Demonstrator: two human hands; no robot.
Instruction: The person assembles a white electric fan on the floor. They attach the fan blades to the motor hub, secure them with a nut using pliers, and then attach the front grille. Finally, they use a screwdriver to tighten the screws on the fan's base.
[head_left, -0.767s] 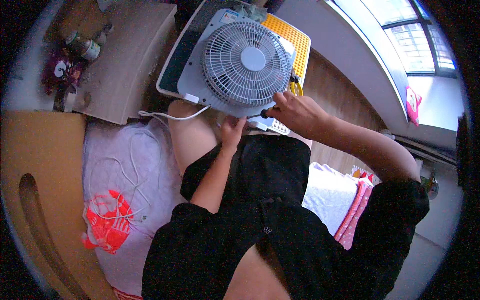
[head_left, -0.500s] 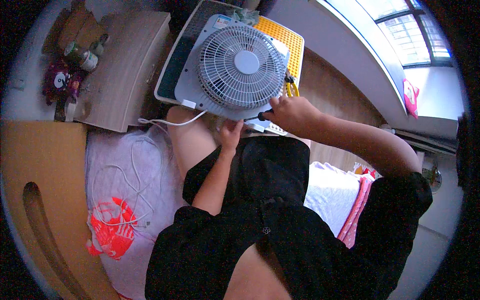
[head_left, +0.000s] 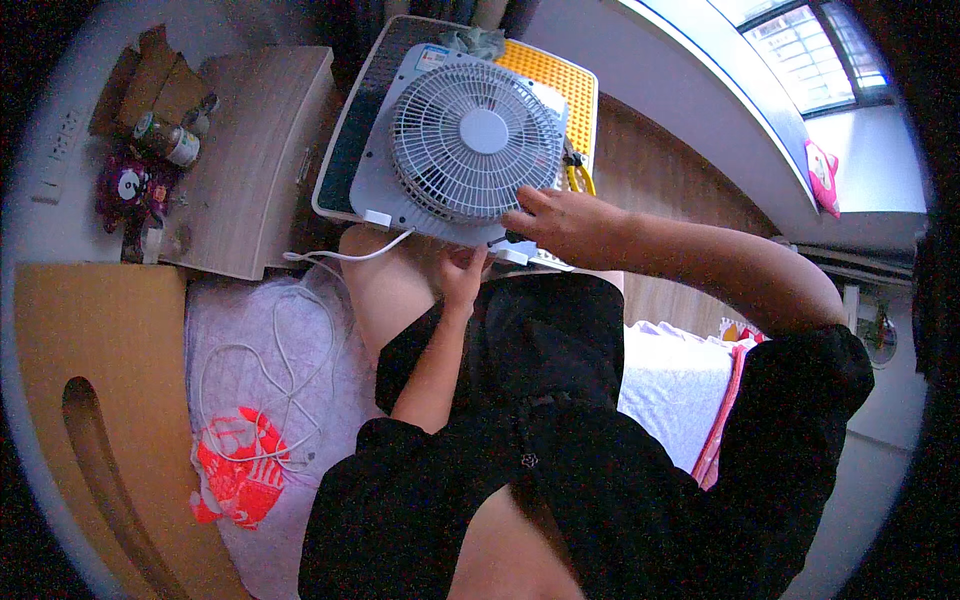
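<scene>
A box fan with a round white grille (head_left: pixel 484 131) lies on its back on a small table across my lap, its grey panel (head_left: pixel 375 175) around the grille. My right hand (head_left: pixel 565 228) is closed on a screwdriver (head_left: pixel 512 238) with a dark handle. The shaft points left, low along the near edge of the fan. My left hand (head_left: pixel 463 275) is at that edge by the screwdriver's tip, fingers pinched together; what they hold is hidden. A white foot (head_left: pixel 377 218) juts out at the near left corner, close to where the white cord (head_left: pixel 355 256) comes out.
Yellow-handled pliers (head_left: pixel 580 175) lie right of the fan on the table's yellow studded part (head_left: pixel 560 78). Crumpled clear plastic (head_left: pixel 475 42) sits at its far edge. To the left stand a wooden cabinet (head_left: pixel 262 150) and a bed with coiled cord and a red-and-white bag (head_left: pixel 243 470).
My right hand has moved slightly left with the screwdriver, closer to my left hand. The fan sits a little lower and further left in the view, which has shifted as a whole.
</scene>
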